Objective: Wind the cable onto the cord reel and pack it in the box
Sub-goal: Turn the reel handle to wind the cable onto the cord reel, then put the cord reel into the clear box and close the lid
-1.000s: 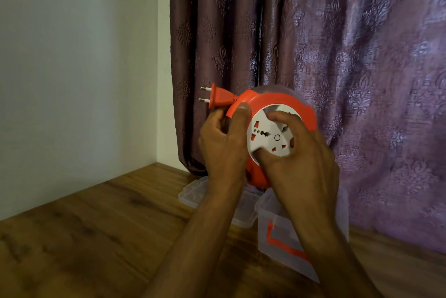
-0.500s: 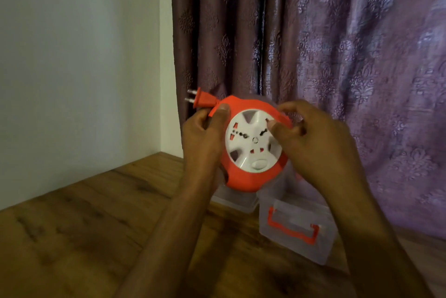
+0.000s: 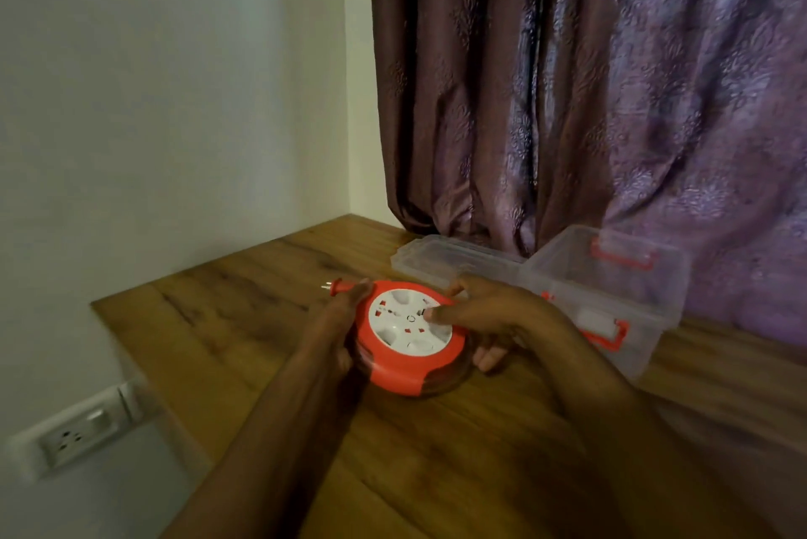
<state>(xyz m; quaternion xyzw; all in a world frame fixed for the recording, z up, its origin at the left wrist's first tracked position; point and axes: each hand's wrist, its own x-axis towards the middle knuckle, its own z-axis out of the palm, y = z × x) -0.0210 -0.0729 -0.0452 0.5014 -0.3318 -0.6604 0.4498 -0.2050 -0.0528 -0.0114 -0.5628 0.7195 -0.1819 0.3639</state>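
I grip the reel [image 3: 404, 346] with my left hand [image 3: 334, 333] and right hand [image 3: 493, 320], low over the tabletop [image 3: 244, 320]: orange, white socket face up, plug [image 3: 338, 287] poking far-left. The open box [image 3: 611, 298] sits right.

Both forearms extend forward from the lower frame, converging at centre. Left hand [image 3: 338, 331]: palm turned inward, fingers curled against the left side of the cord reel [image 3: 404, 342], thumb tip at its upper edge. Right hand [image 3: 489, 315]: arched over the reel's right side, thumb pressed on the white face, fingertips [image 3: 491, 359] wrapped beneath the rim. Both wrists roughly level, slightly bent.
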